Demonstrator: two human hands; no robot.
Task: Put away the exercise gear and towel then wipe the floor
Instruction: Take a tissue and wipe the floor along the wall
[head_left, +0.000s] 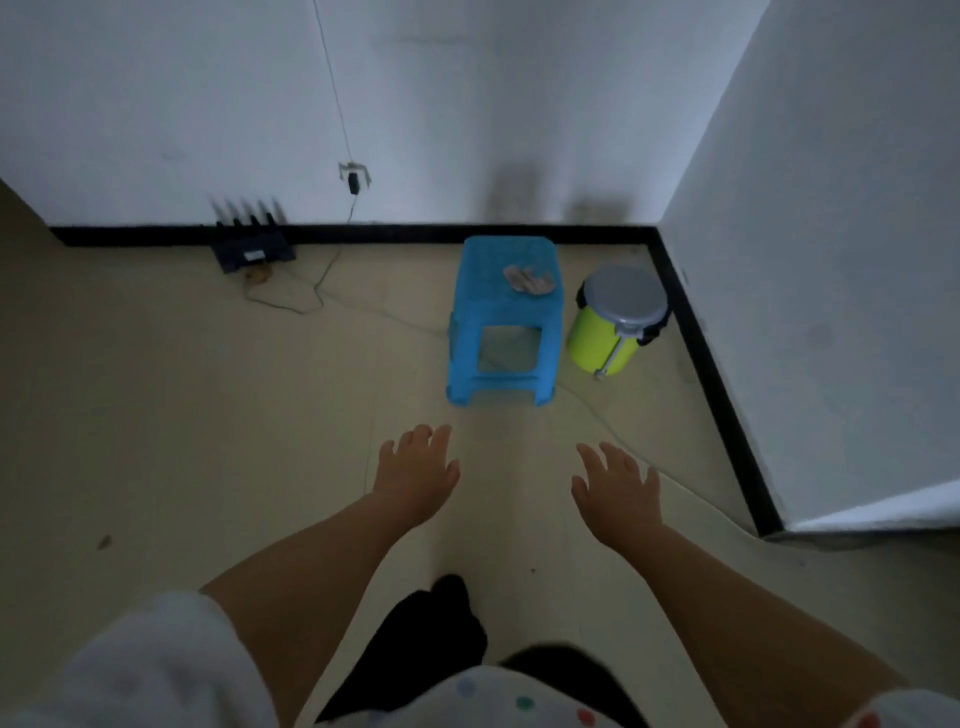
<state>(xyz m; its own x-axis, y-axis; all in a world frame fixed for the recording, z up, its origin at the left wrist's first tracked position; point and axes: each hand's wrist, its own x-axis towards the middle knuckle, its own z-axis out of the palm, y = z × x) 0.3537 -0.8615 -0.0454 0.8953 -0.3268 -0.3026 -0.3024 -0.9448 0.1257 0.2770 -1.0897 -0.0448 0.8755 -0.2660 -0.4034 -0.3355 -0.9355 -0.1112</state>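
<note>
blue plastic, the stool stands on the beige floor close to the black skirting of the back wall, and it serves as your landmark. a small crumpled pinkish thing, too blurred to identify, lies on the stool's seat towards its right rear corner. just right of the stool, in the room's corner, sits a lime-green bin with a grey lid. left of the stool, against the skirting, is a dark router with upright antennas, and a thin cable trails from it across the floor towards the stool. above and left of the stool, a plug sits in a wall socket.

your left hand hovers in front of the stool, fingers spread wide and holding nothing. your right hand hovers in front of the stool and bin, fingers likewise spread and empty. both hands are apart from the stool. no exercise gear or towel can be made out for certain.
</note>
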